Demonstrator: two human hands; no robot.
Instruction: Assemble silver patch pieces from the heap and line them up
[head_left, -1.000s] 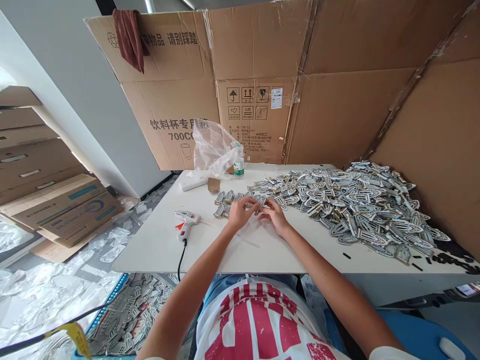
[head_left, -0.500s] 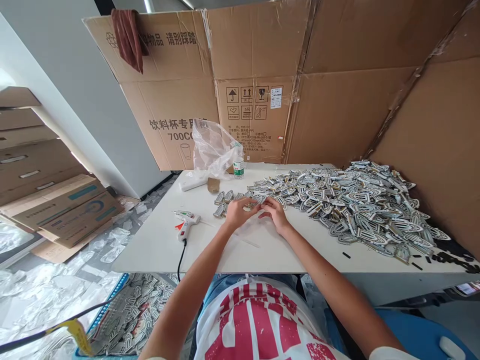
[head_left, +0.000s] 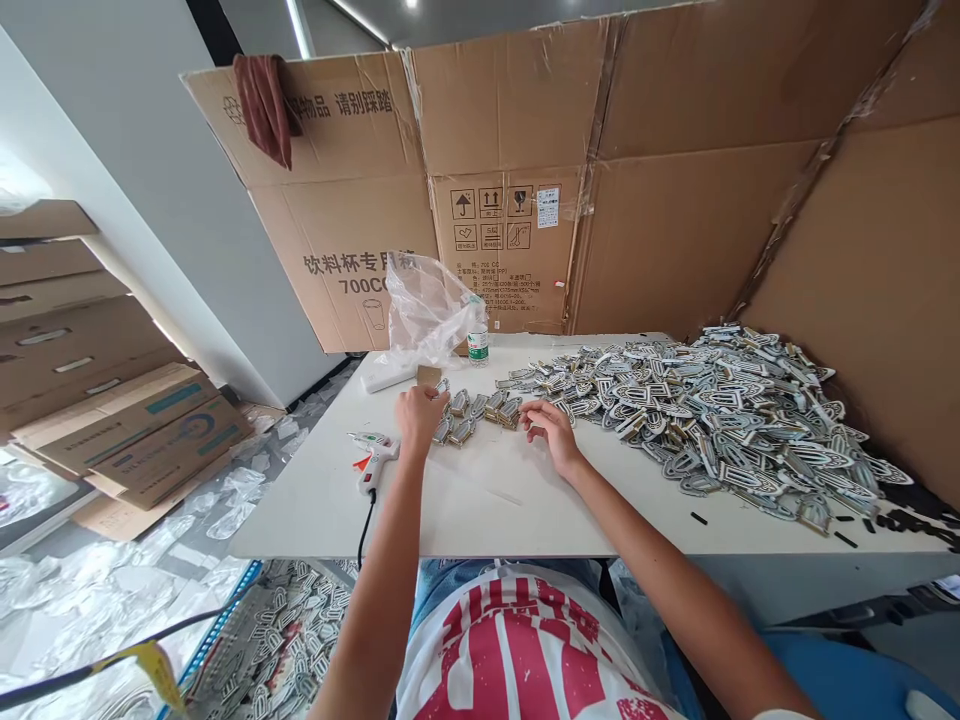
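My left hand (head_left: 418,414) rests curled at the left end of a small row of silver-grey emblem pieces (head_left: 480,410) on the white table (head_left: 480,500); whether it grips one is hidden. At the row's right end my right hand (head_left: 551,430) lies with its fingers bent and slightly apart, fingertips by the pieces. A large heap of the same emblem pieces (head_left: 712,410) spreads over the table's right half. A white glue gun (head_left: 373,455) lies just left of my left hand, its black cord hanging over the front edge.
Cardboard walls (head_left: 525,180) enclose the table's back and right. A crumpled clear plastic bag (head_left: 427,310), small bottle (head_left: 478,340) and white power strip (head_left: 386,375) stand at the back left. More emblem pieces lie in a bin on the floor (head_left: 277,640). Stacked boxes (head_left: 112,400) stand left.
My left hand has moved left and away from my right hand, to the left end of the row of pieces. My right hand stayed almost in place. The camera tilted slightly.
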